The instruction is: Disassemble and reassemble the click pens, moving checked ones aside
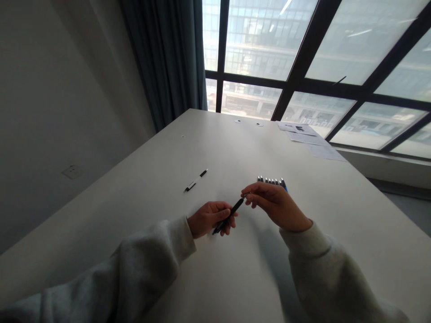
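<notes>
My left hand (213, 218) is closed around the barrel of a black pen (237, 204), holding it at a slant above the table. At the pen's upper end, my right hand (269, 200) pinches the tip, where a small bit of it shows between thumb and fingers. Another pen (196, 180), white in the middle with black ends, lies on the table beyond my left hand. Behind my right hand is a row of several pens (272, 181) side by side; that hand hides their lower parts.
The white table (151, 179) runs up to a dark-framed window (256, 49). Printed papers (303, 134) lie at its far right edge. Two round grommets (238, 121) sit near the far edge. A dark curtain (164, 58) hangs at the left corner.
</notes>
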`<state>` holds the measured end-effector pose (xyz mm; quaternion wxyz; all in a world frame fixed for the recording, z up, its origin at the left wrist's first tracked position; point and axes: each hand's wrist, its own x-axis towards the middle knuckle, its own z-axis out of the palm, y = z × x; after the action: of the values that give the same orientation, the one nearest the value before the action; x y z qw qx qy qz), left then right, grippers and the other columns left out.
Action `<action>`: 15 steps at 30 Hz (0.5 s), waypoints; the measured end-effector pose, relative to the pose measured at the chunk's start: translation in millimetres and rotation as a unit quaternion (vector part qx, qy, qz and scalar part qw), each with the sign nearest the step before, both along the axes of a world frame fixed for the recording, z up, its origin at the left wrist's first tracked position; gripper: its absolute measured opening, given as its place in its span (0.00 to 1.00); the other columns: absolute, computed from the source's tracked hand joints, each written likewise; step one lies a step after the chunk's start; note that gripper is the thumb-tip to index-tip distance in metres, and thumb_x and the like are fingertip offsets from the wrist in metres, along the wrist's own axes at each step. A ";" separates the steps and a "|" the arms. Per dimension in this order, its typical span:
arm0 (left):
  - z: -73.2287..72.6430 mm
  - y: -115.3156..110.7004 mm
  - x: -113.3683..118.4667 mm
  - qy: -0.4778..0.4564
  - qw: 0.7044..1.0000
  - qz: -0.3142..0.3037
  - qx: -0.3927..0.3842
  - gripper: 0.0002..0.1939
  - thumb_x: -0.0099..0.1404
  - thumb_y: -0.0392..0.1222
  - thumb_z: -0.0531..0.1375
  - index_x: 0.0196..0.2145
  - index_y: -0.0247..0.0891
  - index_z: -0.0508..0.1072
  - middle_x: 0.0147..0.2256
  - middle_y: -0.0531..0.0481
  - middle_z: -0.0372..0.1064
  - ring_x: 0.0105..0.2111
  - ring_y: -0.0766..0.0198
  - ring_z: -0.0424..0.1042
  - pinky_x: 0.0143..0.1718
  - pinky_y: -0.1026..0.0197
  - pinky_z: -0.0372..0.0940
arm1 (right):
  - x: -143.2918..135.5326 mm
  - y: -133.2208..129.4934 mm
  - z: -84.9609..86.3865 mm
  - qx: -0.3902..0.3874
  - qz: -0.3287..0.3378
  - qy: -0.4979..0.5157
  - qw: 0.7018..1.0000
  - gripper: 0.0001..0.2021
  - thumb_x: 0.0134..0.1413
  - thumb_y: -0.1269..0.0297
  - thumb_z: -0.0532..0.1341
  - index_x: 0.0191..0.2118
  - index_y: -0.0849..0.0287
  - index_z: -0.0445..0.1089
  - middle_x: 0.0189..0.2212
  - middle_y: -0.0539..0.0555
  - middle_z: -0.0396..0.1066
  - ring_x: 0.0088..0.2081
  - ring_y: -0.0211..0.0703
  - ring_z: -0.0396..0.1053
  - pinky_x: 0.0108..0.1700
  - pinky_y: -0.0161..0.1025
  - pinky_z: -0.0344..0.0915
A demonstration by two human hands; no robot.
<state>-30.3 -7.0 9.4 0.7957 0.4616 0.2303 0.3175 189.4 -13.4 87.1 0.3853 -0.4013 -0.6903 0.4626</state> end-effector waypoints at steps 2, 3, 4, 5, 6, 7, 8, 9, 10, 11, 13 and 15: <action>-0.3 0.2 -0.2 0.002 1.000 -0.002 0.002 0.20 0.60 0.52 0.67 0.37 0.30 0.73 0.27 0.46 0.73 0.21 0.66 0.71 0.19 0.66 0.62 | -0.1 -0.8 0.8 -0.002 0.002 -0.003 1.000 0.12 0.59 0.56 0.64 0.43 0.59 0.75 0.30 0.53 0.75 0.33 0.41 0.71 0.34 0.39 0.69; -0.5 0.3 -0.4 0.003 1.000 -0.003 0.004 0.20 0.60 0.52 0.67 0.37 0.30 0.74 0.27 0.46 0.73 0.21 0.66 0.72 0.19 0.66 0.62 | -0.1 -1.0 1.0 -0.003 0.003 -0.007 1.000 0.12 0.59 0.56 0.64 0.43 0.59 0.75 0.30 0.53 0.75 0.33 0.41 0.71 0.34 0.39 0.69; -0.8 0.5 -0.5 0.003 1.000 -0.003 0.006 0.20 0.60 0.52 0.67 0.37 0.30 0.74 0.27 0.46 0.73 0.21 0.66 0.72 0.19 0.66 0.62 | 0.0 -1.1 1.1 -0.002 0.002 -0.014 1.000 0.12 0.59 0.56 0.64 0.43 0.59 0.75 0.30 0.54 0.75 0.32 0.41 0.71 0.34 0.39 0.69; -1.1 0.6 -0.6 0.003 1.000 -0.003 0.007 0.20 0.60 0.52 0.66 0.37 0.30 0.74 0.27 0.46 0.73 0.21 0.66 0.72 0.19 0.66 0.62 | 0.2 -1.1 1.0 0.000 -0.001 -0.020 1.000 0.12 0.59 0.56 0.64 0.43 0.59 0.75 0.31 0.54 0.75 0.32 0.41 0.71 0.34 0.39 0.69; -1.3 0.7 -0.7 0.003 1.000 -0.002 0.008 0.20 0.60 0.52 0.66 0.38 0.30 0.74 0.27 0.46 0.73 0.21 0.66 0.71 0.19 0.66 0.62 | 0.3 -0.9 0.9 0.002 -0.003 -0.026 1.000 0.12 0.59 0.56 0.64 0.43 0.58 0.75 0.31 0.54 0.75 0.32 0.41 0.71 0.34 0.39 0.69; -1.5 0.8 -0.8 0.003 1.000 -0.001 0.008 0.20 0.61 0.52 0.66 0.38 0.30 0.74 0.27 0.46 0.73 0.21 0.66 0.71 0.19 0.66 0.62 | 0.4 -0.7 0.7 0.003 -0.003 -0.031 1.000 0.12 0.59 0.56 0.64 0.44 0.58 0.75 0.31 0.54 0.75 0.33 0.41 0.71 0.34 0.39 0.69; -1.5 0.8 -0.8 0.002 1.000 0.000 0.008 0.20 0.61 0.52 0.66 0.38 0.30 0.74 0.27 0.46 0.73 0.21 0.66 0.71 0.19 0.66 0.61 | 0.5 -0.6 0.6 0.002 0.001 -0.034 0.999 0.12 0.59 0.56 0.64 0.44 0.58 0.75 0.31 0.54 0.75 0.33 0.41 0.71 0.34 0.39 0.69; -1.4 0.8 -0.8 0.001 1.000 0.001 0.008 0.20 0.61 0.52 0.66 0.38 0.30 0.74 0.27 0.46 0.73 0.21 0.66 0.71 0.19 0.66 0.61 | 0.4 -0.5 0.5 0.000 0.005 -0.036 0.999 0.12 0.59 0.56 0.63 0.44 0.58 0.75 0.31 0.54 0.75 0.33 0.42 0.71 0.35 0.40 0.69; -1.2 0.8 -0.7 0.002 1.000 0.000 0.008 0.20 0.61 0.52 0.66 0.38 0.30 0.74 0.27 0.46 0.73 0.21 0.66 0.71 0.19 0.67 0.61 | 0.2 -0.4 0.5 -0.002 0.010 -0.037 0.999 0.12 0.59 0.56 0.63 0.43 0.58 0.75 0.31 0.54 0.75 0.33 0.41 0.71 0.35 0.40 0.69; -1.0 0.7 -0.7 0.002 1.000 -0.001 0.009 0.20 0.61 0.52 0.66 0.38 0.30 0.74 0.27 0.45 0.73 0.21 0.66 0.72 0.19 0.67 0.61 | 0.0 -0.5 0.6 -0.004 0.013 -0.038 0.999 0.12 0.59 0.56 0.64 0.43 0.59 0.75 0.31 0.54 0.75 0.32 0.41 0.70 0.35 0.40 0.69; -0.7 0.8 -0.7 0.002 1.000 -0.003 0.010 0.20 0.61 0.52 0.66 0.38 0.30 0.74 0.27 0.45 0.73 0.21 0.66 0.72 0.19 0.67 0.61 | -0.6 -0.8 1.2 -0.006 0.015 -0.044 0.999 0.12 0.59 0.56 0.64 0.43 0.59 0.75 0.31 0.54 0.75 0.32 0.41 0.70 0.35 0.40 0.69; -0.5 1.0 -0.8 0.004 1.000 -0.006 0.011 0.20 0.61 0.52 0.66 0.38 0.30 0.74 0.27 0.45 0.73 0.21 0.66 0.72 0.19 0.67 0.62 | -1.2 -1.1 2.1 -0.006 0.016 -0.052 0.998 0.12 0.59 0.56 0.64 0.42 0.59 0.75 0.31 0.54 0.75 0.31 0.41 0.70 0.35 0.40 0.69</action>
<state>-31.1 -6.0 8.9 0.7914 0.4731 0.2275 0.3132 188.1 -14.5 89.2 0.3389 -0.4158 -0.7131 0.4514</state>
